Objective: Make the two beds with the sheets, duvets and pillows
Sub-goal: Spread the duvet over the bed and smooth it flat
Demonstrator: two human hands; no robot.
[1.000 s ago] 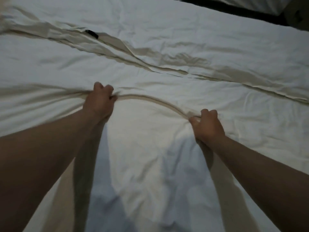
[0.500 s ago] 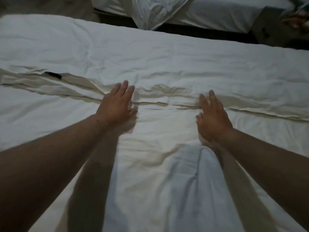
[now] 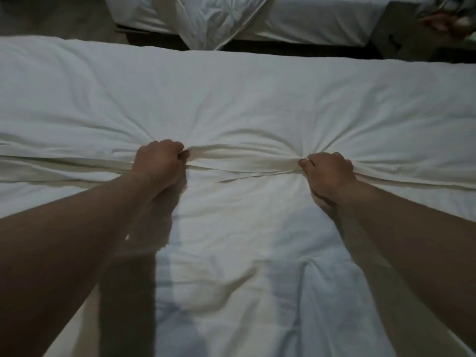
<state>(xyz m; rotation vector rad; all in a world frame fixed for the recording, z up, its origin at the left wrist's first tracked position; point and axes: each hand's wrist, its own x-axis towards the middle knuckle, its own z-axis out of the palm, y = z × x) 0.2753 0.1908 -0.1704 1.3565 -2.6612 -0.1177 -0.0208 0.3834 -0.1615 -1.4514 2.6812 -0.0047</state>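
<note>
A white duvet (image 3: 237, 99) covers the near bed and fills most of the view. A folded edge runs across it from left to right at mid-height. My left hand (image 3: 158, 163) grips a bunch of this fold, fingers curled tight. My right hand (image 3: 328, 172) grips the same fold further right. The cloth between my fists is gathered into a thick ridge (image 3: 242, 157), and creases fan out from both fists.
A second bed (image 3: 309, 19) with white bedding stands beyond a dark floor gap (image 3: 283, 48). A crumpled white duvet (image 3: 216, 19) hangs off its near side. A grey nightstand (image 3: 401, 32) stands at the top right. Another person's hand (image 3: 443, 21) shows there.
Half a second ago both hands lay flat and open on the duvet near the fold. Now both have closed into fists on the folded edge, bunching the cloth. The view has tilted up.
</note>
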